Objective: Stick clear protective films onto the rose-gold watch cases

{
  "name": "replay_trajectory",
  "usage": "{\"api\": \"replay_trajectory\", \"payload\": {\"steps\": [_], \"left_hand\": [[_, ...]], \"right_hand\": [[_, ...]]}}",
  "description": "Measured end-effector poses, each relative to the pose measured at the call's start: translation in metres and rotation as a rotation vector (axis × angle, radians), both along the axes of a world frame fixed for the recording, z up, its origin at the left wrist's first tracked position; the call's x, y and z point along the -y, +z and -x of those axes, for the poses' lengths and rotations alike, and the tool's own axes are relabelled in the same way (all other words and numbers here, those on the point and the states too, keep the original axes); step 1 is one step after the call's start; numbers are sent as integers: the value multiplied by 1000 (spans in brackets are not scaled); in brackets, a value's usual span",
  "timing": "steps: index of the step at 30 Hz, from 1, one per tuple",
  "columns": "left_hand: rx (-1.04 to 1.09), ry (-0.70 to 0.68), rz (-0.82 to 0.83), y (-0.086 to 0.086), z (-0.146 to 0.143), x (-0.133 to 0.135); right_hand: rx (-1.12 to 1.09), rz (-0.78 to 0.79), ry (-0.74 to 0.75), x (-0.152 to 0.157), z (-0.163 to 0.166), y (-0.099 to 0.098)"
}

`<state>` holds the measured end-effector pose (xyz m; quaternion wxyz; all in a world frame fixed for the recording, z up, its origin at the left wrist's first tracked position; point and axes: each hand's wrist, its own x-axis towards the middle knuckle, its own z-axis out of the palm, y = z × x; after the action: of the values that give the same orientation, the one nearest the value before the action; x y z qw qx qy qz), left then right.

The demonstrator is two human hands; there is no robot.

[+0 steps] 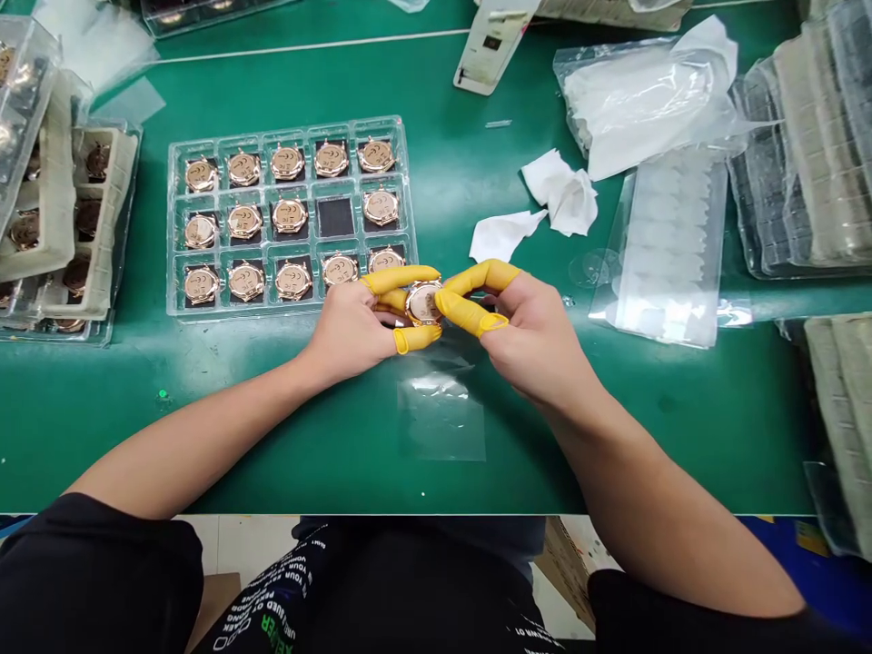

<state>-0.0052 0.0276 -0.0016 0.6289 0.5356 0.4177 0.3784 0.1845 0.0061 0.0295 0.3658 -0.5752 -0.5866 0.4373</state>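
Note:
My left hand (361, 322) holds a rose-gold watch head (423, 303) without a strap, its yellow-covered thumb and fingers closed round the case. At the watch's right edge, my right hand (508, 313) has its yellow-covered thumb and index finger pinched together; whether anything thin sits between them is hidden. Behind my left hand lies a clear plastic tray (306, 134) of similar rose-gold watch heads with their backs up, marked CE. One compartment (334, 217) in its middle row shows only a dark pad. Below the hands a small clear film (442, 418) lies on the green table.
Stacked trays of watch parts (102, 227) stand at the left. To the right lie crumpled white wipes (562, 191), a plastic bag of white wipes (640, 100) and a clear sheet with rounded shapes (664, 245). Stacked clear trays (804, 163) line the right edge.

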Motion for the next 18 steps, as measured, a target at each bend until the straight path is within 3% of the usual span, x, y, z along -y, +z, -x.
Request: {"api": "replay_trajectory", "payload": {"steps": [18], "left_hand": [[-15, -2, -26, 0, 0, -1]], "right_hand": [[39, -19, -3, -2, 0, 4]]}}
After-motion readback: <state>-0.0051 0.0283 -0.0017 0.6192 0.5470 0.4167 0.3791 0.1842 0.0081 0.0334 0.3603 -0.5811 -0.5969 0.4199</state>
